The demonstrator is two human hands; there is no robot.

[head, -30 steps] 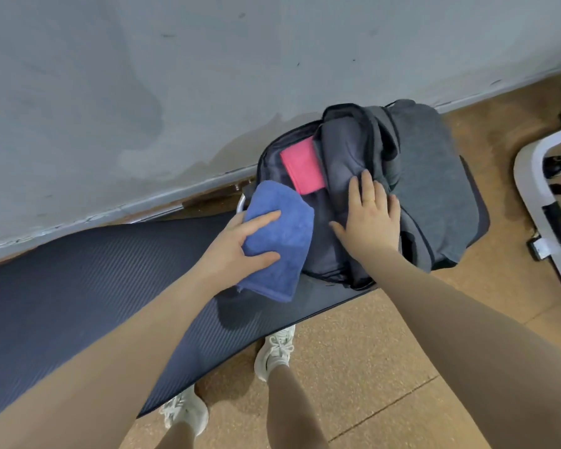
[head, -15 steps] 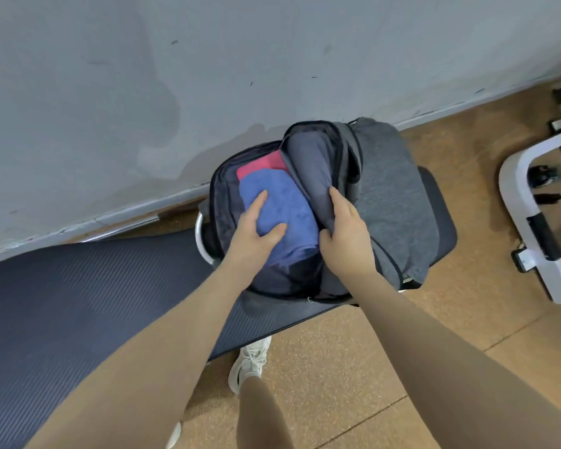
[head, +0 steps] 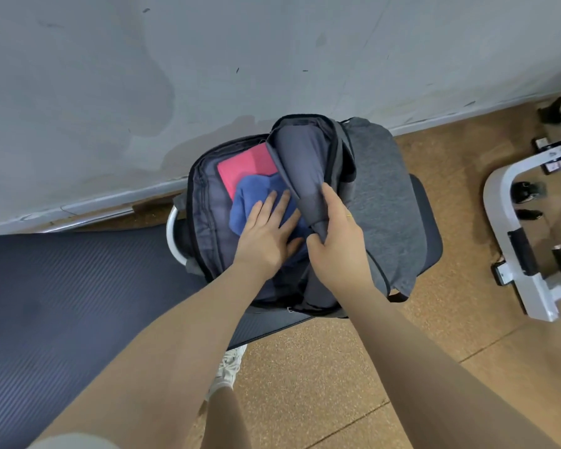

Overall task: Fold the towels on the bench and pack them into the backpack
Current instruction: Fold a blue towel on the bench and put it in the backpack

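Keep the right hand [head: 336, 243] fingers pinching the grey fabric backpack [head: 379, 202] flap back while the flat, straight-fingered left hand [head: 268, 236] presses the folded blue terry towel [head: 250, 202] down onto the pink folded towel [head: 245, 165].

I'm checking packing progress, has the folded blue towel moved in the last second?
Yes. The folded blue towel went from the edge of the grey fabric backpack into its open compartment, onto the pink towel.

Two towels [head: 259, 202] apparently stacked inside backpack [head: 379, 202] on bench [head: 425, 228]
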